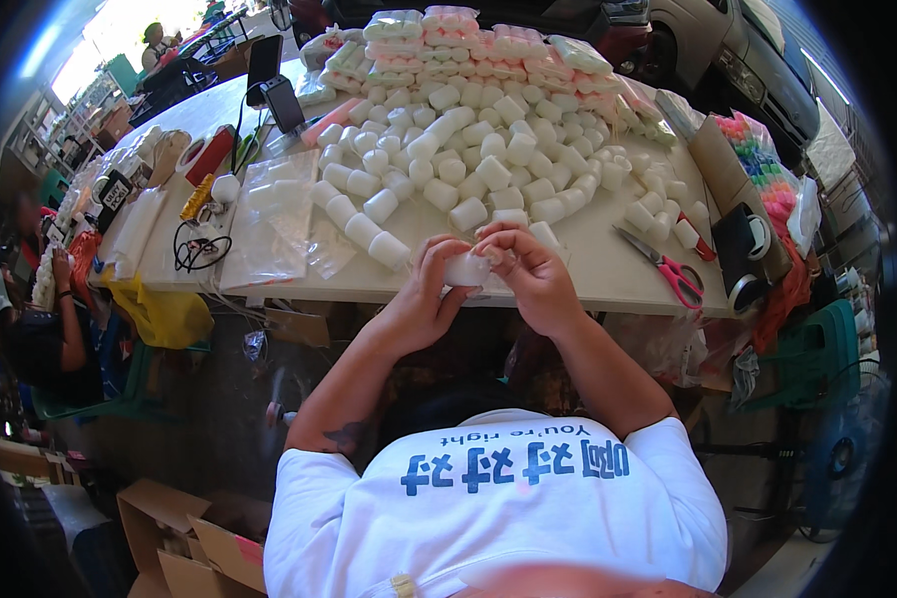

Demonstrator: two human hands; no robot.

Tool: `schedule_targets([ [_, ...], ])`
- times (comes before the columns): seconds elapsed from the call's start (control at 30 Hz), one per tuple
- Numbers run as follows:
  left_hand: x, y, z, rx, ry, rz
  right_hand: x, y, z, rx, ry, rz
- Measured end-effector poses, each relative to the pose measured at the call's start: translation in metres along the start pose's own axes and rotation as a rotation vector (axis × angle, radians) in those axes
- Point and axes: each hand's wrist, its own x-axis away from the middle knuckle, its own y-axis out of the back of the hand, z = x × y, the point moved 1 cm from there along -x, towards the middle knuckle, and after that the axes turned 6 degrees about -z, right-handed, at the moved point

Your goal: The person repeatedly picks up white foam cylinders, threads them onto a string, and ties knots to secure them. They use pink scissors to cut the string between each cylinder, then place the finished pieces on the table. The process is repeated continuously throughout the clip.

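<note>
- One small white cylinder [465, 269] is between my two hands, just above the near edge of the table.
- My left hand [435, 284] grasps it from the left, fingers curled over the top and thumb underneath.
- My right hand [540, 284] pinches its right end with thumb and fingertips; the exact spot under those tips is too small to make out.
- Just beyond my fingers, a heap of white cylinders [493, 172] lies loose on the table [608, 286], some lined up end to end toward my left.
- Right of the heap lie scissors with pink handles [682, 282], their blades pointing away from me.
- On my left, clear plastic bags [259, 224] lie flat near a tangled black cable [201, 249].
- Behind the heap, clear packs [448, 48] are stacked in layers, their contents showing white, pink and pale green.
- At the right edge stands a cardboard box [725, 169], with a clear bag of many-coloured pieces [762, 169] beside its wall.
- A yellow bag [161, 314] hangs off the left side; I cannot tell what it holds.
- Down on the floor to my left sits a cardboard carton [154, 510], flaps spread, its inside mostly in shadow.
</note>
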Motion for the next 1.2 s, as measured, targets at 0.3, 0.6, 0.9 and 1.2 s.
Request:
schedule_targets([
  [0.3, 0.000, 0.001, -0.001, -0.039, -0.019, 0.022, 0.001, 0.013, 0.005, -0.019, -0.083, 0.060],
  [0.6, 0.002, 0.003, 0.003, -0.144, -0.097, 0.013, 0.007, 0.018, -0.006, -0.160, -0.383, 0.075],
  [0.9, 0.002, 0.001, 0.004, -0.119, -0.071, -0.088, 0.006, 0.014, 0.001, -0.031, -0.155, -0.175],
  [1.2, 0.003, -0.006, 0.002, -0.162, -0.074, -0.206, 0.016, -0.010, -0.013, -0.092, -0.035, -0.257],
])
